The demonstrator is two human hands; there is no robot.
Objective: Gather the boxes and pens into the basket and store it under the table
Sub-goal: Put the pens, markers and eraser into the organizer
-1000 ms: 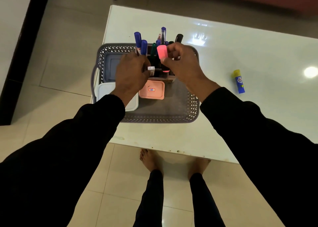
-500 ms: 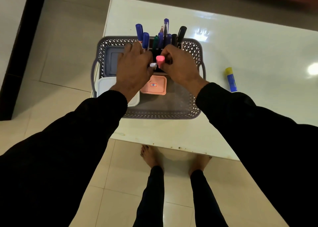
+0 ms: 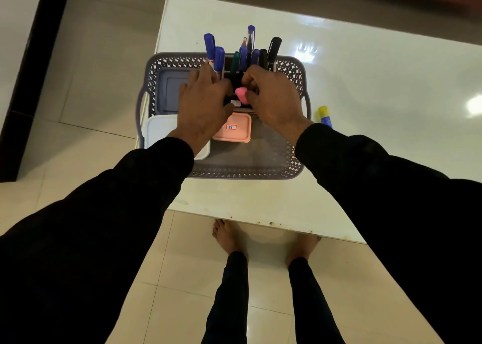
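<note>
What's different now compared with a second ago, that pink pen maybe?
The right hand has pushed the pink pen down into the pen holder; only its cap shows now. The left hand still steadies the holder. The basket, boxes and glue stick stayed put.

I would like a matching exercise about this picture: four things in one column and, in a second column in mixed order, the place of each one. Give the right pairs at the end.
Things:
1. pink flat box with a small label
2. white plastic box
3. yellow-capped blue glue stick
4. pink-capped highlighter

Places:
A. on the white table, outside the grey lattice basket, on its right
B. at the fingers of the right hand, over the pen holder
C. near-left corner of the basket, partly under the left hand's wrist
D. on the basket floor, in front of the pen holder

Pairs: 1-D, 2-C, 3-A, 4-B
</note>
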